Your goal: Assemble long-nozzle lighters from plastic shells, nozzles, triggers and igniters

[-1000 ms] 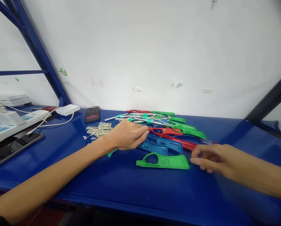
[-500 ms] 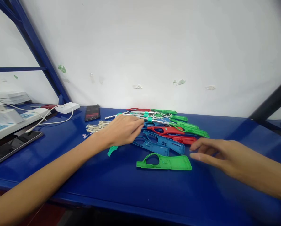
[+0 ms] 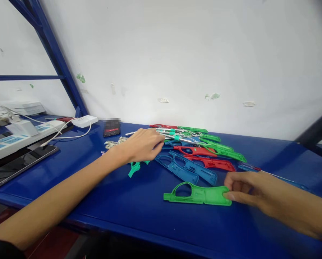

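Observation:
My right hand (image 3: 242, 187) pinches the wide right end of a green plastic half shell (image 3: 213, 195), which has an oval opening near its narrow left end. My left hand (image 3: 146, 144) is over the left part of the pile, fingers bent down and closed; what they hold, if anything, is hidden. Beside it lie metal rods with teal pieces (image 3: 177, 137). Below and right of that hand are blue half shells (image 3: 186, 172) and red half shells (image 3: 220, 163). Small teal parts (image 3: 134, 168) sit under the left wrist, and pale metal parts (image 3: 111, 144) are left of it.
A dark phone (image 3: 111, 127) lies near the wall, and a larger phone (image 3: 21, 167) lies at the left. A white power strip (image 3: 50, 126) with cables and a white adapter (image 3: 84, 121) stand behind it. Clear-and-blue items (image 3: 290, 182) lie behind my right hand.
My right hand has closed on the end of the green half shell. My left hand stays at the pile. The whole view has shifted slightly.

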Tool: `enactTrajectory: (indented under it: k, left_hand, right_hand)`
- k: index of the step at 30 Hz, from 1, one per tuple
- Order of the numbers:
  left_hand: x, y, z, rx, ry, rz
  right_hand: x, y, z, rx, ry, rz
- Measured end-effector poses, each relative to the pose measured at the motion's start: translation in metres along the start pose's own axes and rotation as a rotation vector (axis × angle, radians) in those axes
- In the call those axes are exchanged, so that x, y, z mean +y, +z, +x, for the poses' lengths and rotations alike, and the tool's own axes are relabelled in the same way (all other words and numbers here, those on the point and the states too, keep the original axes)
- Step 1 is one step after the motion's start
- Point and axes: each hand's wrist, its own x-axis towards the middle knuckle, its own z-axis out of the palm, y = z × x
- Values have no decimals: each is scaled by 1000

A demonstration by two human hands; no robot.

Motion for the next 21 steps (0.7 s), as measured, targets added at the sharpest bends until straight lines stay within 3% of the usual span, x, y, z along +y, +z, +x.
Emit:
enactTrajectory:
  k: [10,15,17,21]
  left_hand:
    - [16,9,-4,8,91,-55]
    - [25,14,-4,1,151,-76]
    - [29,15,-4,-1,168,-79]
    - [34,15,-4,-5,185,-78]
  right_hand:
    - [8,-22,-12,-98,27,72]
    - [14,-28,-27,-93,109,326]
    - [25,-33,-31,-44,151,423]
    - [44,-47,-33,270,177,517]
